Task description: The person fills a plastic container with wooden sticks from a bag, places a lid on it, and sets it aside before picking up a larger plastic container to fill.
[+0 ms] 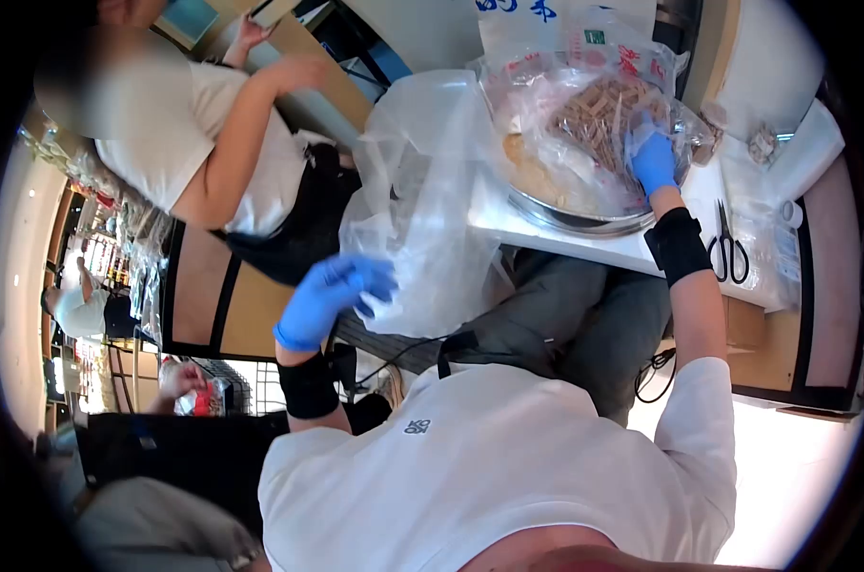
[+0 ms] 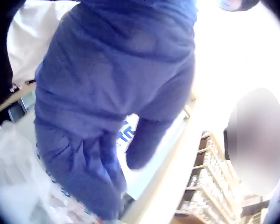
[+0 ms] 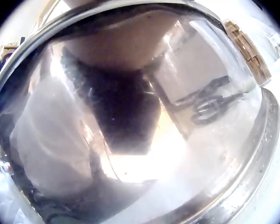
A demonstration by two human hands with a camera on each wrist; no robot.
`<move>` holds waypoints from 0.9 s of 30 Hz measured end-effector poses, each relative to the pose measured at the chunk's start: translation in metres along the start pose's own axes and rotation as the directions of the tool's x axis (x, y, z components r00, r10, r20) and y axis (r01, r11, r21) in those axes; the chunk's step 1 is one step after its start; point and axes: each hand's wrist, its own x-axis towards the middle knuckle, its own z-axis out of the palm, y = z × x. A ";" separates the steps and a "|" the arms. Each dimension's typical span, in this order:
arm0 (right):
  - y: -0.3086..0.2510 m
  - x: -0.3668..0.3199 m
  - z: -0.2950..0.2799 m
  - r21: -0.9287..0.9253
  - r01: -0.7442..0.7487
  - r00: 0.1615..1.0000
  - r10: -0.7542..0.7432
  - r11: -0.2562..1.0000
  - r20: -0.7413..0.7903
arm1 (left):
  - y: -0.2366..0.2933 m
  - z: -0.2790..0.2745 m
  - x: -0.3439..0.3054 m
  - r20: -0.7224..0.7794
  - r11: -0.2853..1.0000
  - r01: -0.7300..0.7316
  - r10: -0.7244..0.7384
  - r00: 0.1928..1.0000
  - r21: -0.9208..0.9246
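Note:
My left hand (image 1: pixel 332 296), in a blue glove, is raised in front of my body with loosely bent fingers beside a big clear plastic bag (image 1: pixel 417 181). In the left wrist view, nothing shows between the thumb and fingers of this gloved hand (image 2: pixel 107 93). My right hand (image 1: pixel 653 160), also gloved in blue, reaches down onto a heap of small brown pieces (image 1: pixel 594 119) in a plastic-lined metal basin (image 1: pixel 584 227). Its fingertips are hidden, so I cannot tell whether they grip a piece. The basin's shiny side (image 3: pixel 126 112) fills the right wrist view.
Black scissors (image 1: pixel 727 250) lie on the white table (image 1: pixel 622 250) right of the basin. Yellowish pieces (image 1: pixel 537 176) sit in the basin's left part. Another person (image 1: pixel 213 143) stands at left, close to the plastic bag. A white roll (image 1: pixel 813 153) is at the far right.

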 end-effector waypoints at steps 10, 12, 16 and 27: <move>0.011 0.006 0.002 -0.105 -0.175 0.947 0.197 0.979 0.254 | -0.107 -0.064 0.195 -0.211 0.790 0.060 0.089 0.973 0.611; 0.007 0.000 -0.005 -0.090 -0.202 0.956 0.216 0.975 0.199 | -0.115 -0.065 0.198 -0.247 0.320 0.166 0.234 0.940 0.933; 0.006 0.000 0.000 -0.146 -0.195 0.975 0.208 0.970 0.075 | -0.091 -0.048 0.180 -0.326 0.316 0.332 -0.074 0.942 0.889; 0.009 0.004 -0.001 -0.094 -0.274 0.907 0.289 0.957 0.306 | -0.087 -0.022 0.207 -0.095 0.136 0.114 -0.140 0.986 0.984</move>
